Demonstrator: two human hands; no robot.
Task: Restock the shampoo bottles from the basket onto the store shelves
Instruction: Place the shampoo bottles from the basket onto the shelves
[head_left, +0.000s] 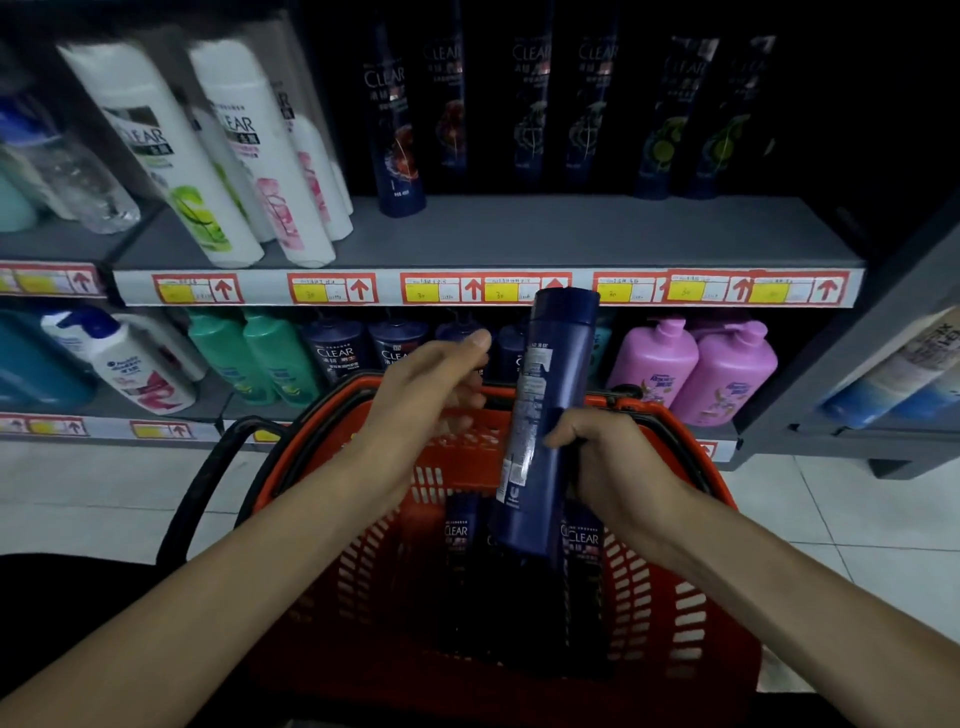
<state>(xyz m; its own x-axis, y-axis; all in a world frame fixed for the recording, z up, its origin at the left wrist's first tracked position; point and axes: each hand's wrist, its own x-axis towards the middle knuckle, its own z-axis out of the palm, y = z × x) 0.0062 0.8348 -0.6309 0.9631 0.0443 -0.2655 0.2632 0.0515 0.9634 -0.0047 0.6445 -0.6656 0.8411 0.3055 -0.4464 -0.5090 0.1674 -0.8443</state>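
A person's right hand (618, 457) grips a dark blue shampoo bottle (545, 415) around its middle, holding it nearly upright above a red basket (654, 597). The bottle's back label faces the camera; its small white print cannot be read. Its upper end overlaps the price strip (332, 288) on the shelf edge (519, 234).

The left hand (431, 395) hovers just beside the bottle, fingers loose and spread, holding nothing.

Inside the basket stand more dark bottles (460, 540); 2 show the word "CLEAR" in white. A black handle (208, 467) loops out at the basket's left.

On the upper shelf, 2 white bottles (171, 150) at left read "CLEAR", 1 with a green picture and 1 with pink. To their right is a row of dark blue "CLEAR" bottles (395, 130), 1 nearer the front edge and the others far back in shadow.

The price strip carries red-framed tags with yellow patches and red up arrows; the prices are too small to read.

The lower shelf holds 2 green bottles (254, 358), dark "CLEAR" bottles (337, 348) and 2 pink pump bottles (691, 369).
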